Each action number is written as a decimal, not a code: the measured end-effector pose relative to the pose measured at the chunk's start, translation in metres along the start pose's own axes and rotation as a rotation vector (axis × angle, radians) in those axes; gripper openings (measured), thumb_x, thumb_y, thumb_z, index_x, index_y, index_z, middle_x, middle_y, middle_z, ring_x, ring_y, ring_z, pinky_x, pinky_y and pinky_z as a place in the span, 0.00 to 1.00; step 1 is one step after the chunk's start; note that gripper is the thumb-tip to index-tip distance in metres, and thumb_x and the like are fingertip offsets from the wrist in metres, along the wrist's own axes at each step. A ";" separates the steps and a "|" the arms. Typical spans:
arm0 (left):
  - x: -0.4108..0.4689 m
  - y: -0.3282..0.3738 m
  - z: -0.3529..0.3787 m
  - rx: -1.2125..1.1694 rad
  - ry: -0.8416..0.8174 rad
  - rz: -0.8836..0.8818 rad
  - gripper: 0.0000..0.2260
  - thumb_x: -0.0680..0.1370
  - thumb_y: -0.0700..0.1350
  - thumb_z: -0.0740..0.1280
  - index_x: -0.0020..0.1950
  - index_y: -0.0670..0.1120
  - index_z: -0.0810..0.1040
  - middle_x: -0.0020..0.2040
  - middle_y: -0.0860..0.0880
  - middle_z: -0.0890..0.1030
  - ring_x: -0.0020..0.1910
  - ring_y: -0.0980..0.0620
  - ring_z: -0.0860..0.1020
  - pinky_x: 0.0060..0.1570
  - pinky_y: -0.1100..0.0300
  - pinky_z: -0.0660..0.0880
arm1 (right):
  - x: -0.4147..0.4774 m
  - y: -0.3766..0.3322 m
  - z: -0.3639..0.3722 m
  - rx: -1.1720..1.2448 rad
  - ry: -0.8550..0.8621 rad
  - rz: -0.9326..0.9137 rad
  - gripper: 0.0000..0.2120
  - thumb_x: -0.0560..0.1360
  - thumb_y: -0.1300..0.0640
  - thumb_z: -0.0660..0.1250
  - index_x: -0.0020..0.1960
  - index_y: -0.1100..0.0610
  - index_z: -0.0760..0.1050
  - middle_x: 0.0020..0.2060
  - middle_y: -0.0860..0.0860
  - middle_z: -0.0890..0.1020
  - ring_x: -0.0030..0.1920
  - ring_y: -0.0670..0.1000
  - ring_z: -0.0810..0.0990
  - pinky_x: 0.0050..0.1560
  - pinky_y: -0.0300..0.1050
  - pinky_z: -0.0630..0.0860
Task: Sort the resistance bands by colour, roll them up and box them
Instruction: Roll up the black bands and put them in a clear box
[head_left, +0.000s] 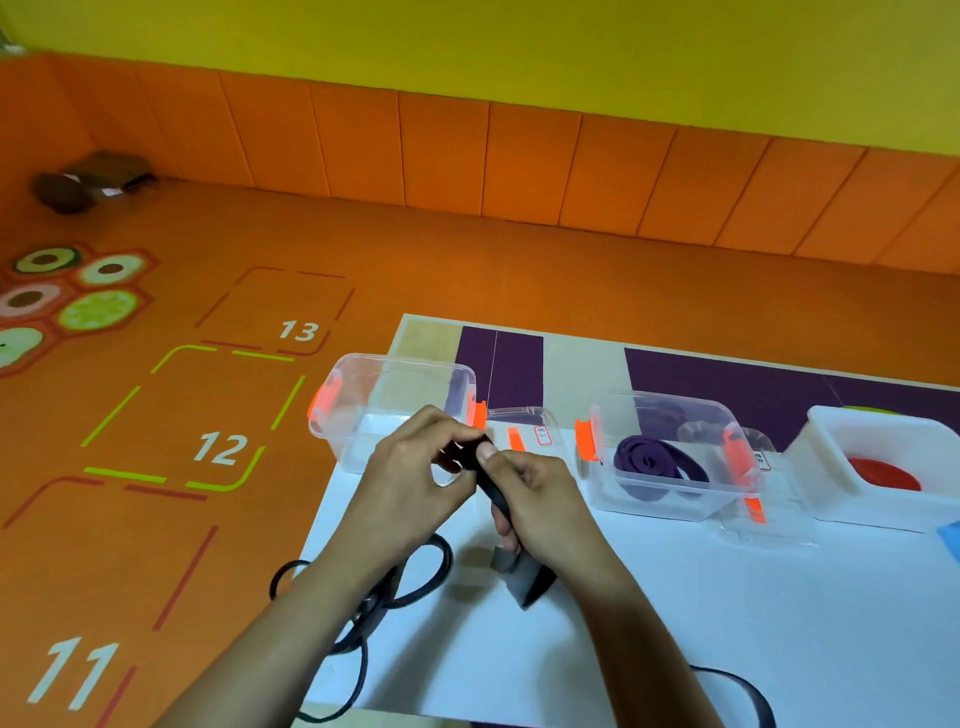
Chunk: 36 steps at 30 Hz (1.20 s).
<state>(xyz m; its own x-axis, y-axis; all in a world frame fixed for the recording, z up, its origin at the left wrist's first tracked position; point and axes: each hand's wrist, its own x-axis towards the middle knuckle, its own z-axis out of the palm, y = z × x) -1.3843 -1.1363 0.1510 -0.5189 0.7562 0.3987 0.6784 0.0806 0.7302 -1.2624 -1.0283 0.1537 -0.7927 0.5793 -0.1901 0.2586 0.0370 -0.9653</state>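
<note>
both hands meet above the white tabletop (675, 623), working one flat black rubber resistance band (496, 493). the left hand (410, 483) is pinched closed around the band's upper end, where it looks partly coiled between thumb and fingers, though the coil itself is mostly hidden. the right hand (540, 499) is also closed on the same band just beside the left, thumb pressed on top, and the strap runs down through its palm to hang out below the wrist as a dark folded end. more loose black band loops (410, 577) lie on the table under the left forearm and trail off the near edge. behind the hands stands a clear plastic box with orange clips (363, 415), with nothing visible inside it. to its right, a second clear orange-clipped box (670, 499) holds a rolled purple band (649, 460). further right, a white opaque tub (831, 467) holds a red rolled band (883, 475). clear lids (524, 431) lie flat between the boxes. beyond the table is an orange floor mat with numbered squares (218, 447).
</note>
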 end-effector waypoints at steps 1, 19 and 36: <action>0.000 -0.001 -0.005 -0.032 -0.062 -0.028 0.16 0.74 0.35 0.73 0.58 0.51 0.83 0.50 0.57 0.79 0.46 0.56 0.82 0.50 0.66 0.78 | 0.000 0.002 0.000 -0.015 -0.006 0.002 0.24 0.83 0.44 0.62 0.39 0.63 0.70 0.25 0.55 0.74 0.24 0.53 0.73 0.33 0.46 0.72; 0.004 0.010 -0.009 -0.744 -0.098 -0.633 0.08 0.75 0.43 0.74 0.51 0.41 0.87 0.46 0.39 0.87 0.46 0.46 0.86 0.45 0.55 0.82 | -0.006 0.001 -0.008 -0.510 0.023 -0.372 0.26 0.81 0.45 0.64 0.75 0.30 0.60 0.48 0.38 0.79 0.48 0.42 0.77 0.52 0.38 0.76; -0.006 0.027 0.018 -0.645 0.023 -0.621 0.10 0.75 0.44 0.76 0.49 0.38 0.84 0.47 0.32 0.82 0.44 0.45 0.83 0.45 0.56 0.82 | 0.000 0.010 -0.001 -0.393 0.186 -0.354 0.25 0.77 0.55 0.70 0.68 0.33 0.73 0.59 0.38 0.71 0.44 0.45 0.79 0.47 0.42 0.78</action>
<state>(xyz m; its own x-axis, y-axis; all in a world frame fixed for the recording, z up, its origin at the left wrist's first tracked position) -1.3535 -1.1264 0.1584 -0.7099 0.6844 -0.1661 -0.1487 0.0849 0.9852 -1.2593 -1.0271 0.1444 -0.7668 0.6090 0.2026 0.2088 0.5352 -0.8185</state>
